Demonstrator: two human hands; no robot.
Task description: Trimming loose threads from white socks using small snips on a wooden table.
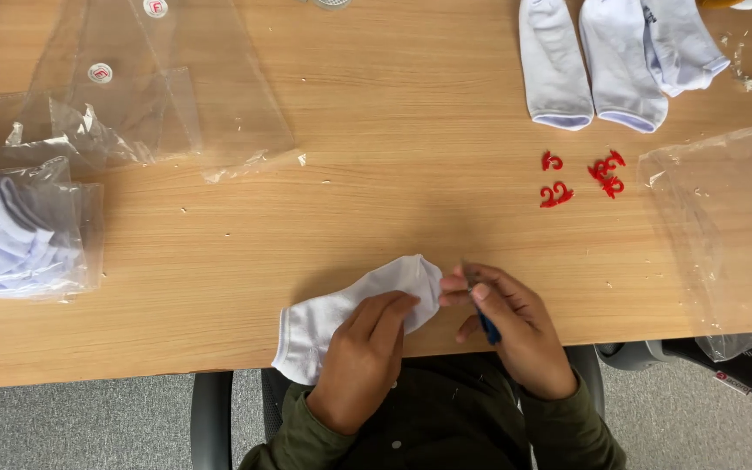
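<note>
A white sock (334, 315) lies near the front edge of the wooden table (376, 174). My left hand (363, 357) presses flat on its middle, fingers together. My right hand (511, 326) sits at the sock's toe end, pinching a small tool with a blue handle (487, 329) and a thin metal tip against the fabric.
Several red plastic hooks (580, 178) lie to the right of centre. Three white socks (615, 57) rest at the back right. Clear plastic bags (724, 226) lie at the right edge and at the back left (132, 96). A bagged pack of white socks (10, 235) sits left.
</note>
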